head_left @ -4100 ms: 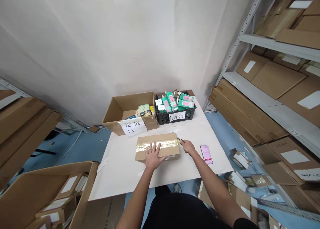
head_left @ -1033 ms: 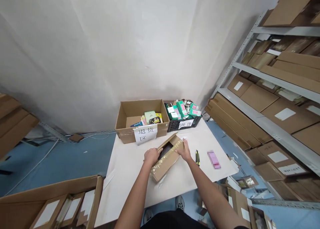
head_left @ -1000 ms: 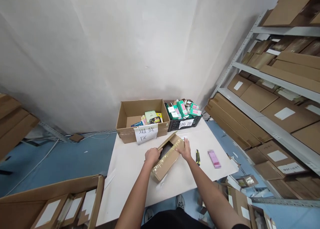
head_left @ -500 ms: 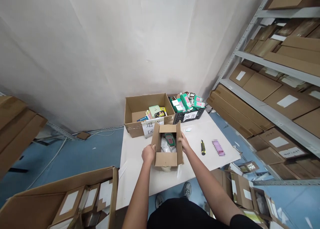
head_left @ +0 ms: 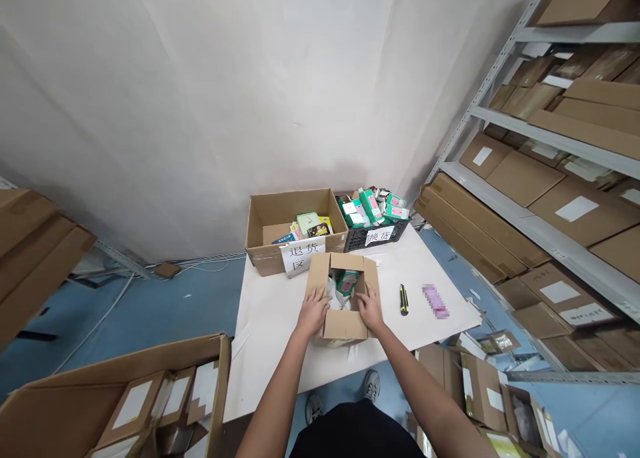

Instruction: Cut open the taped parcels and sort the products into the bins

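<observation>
A small cardboard box (head_left: pixel 343 325) stands open on the white table (head_left: pixel 270 351), its four flaps spread outward. Inside I see a green packet (head_left: pixel 347 282) and white wrapping (head_left: pixel 336 297). My left hand (head_left: pixel 313 310) lies on the left flap, fingers stretched toward the opening. My right hand (head_left: pixel 371 309) rests on the right flap, with its fingers at the box's inner edge. Neither hand holds anything.
A yellow-black utility knife (head_left: pixel 403 299) and a pink phone (head_left: pixel 435 301) lie right of the box. Behind stand a labelled carton (head_left: pixel 293 226) and a black crate (head_left: pixel 375 230) of green packets. Shelves of cartons (head_left: pixel 540 178) stand right; an open carton (head_left: pixel 115 398) sits lower left.
The taped box was turned end-on toward me and opened, and its flaps now lie folded out. Both hands moved from the box's sides onto the side flaps.
</observation>
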The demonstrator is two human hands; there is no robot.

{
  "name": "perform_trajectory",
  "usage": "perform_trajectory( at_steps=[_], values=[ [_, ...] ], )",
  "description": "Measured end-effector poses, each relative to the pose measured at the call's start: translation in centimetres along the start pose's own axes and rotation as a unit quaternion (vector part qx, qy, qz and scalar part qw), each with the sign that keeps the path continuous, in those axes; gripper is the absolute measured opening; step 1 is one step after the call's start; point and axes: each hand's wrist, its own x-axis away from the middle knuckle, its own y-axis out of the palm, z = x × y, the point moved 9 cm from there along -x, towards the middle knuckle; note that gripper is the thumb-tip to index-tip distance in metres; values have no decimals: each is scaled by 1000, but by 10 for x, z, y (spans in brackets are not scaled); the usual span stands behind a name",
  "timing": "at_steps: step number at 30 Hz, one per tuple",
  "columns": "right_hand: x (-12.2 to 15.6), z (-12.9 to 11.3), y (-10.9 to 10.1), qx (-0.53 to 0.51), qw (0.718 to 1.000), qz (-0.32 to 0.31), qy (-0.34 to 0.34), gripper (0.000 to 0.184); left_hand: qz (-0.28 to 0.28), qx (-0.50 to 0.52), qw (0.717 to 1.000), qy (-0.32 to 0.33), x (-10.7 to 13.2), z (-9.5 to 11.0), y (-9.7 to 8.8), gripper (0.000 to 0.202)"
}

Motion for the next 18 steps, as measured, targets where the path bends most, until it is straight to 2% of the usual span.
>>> perform_trajectory(
  at_steps=[3, 5, 8, 10, 13, 16, 18],
  values=[
    [-14, 12, -8, -79, 997, -14, 2, 31, -54, 99, 994, -8, 5, -12, 7, 50],
    [-30, 9, -14, -67, 997, -39, 1, 20, -83, 133, 987, -30, 11, -21, 12, 65],
    [-57, -14, -10, 15, 995, -99, -22, 11, -128, 116, 985, -26, 21, -20, 20, 112],
    [-71, -41, 3, 58, 985, -144, -77, 13, -146, 81, 986, -7, 25, -11, 22, 132],
    [-84, -71, 24, 89, 971, -177, -137, 29, -161, 19, 987, -13, 27, 0, 24, 137],
    [-96, -82, 27, 86, 974, -118, -172, 50, -175, -20, 983, -57, 32, 3, 26, 137],
    [-105, -85, 22, 73, 974, -71, -201, 62, -171, -23, 983, -68, 39, 7, 27, 126]
  ],
)
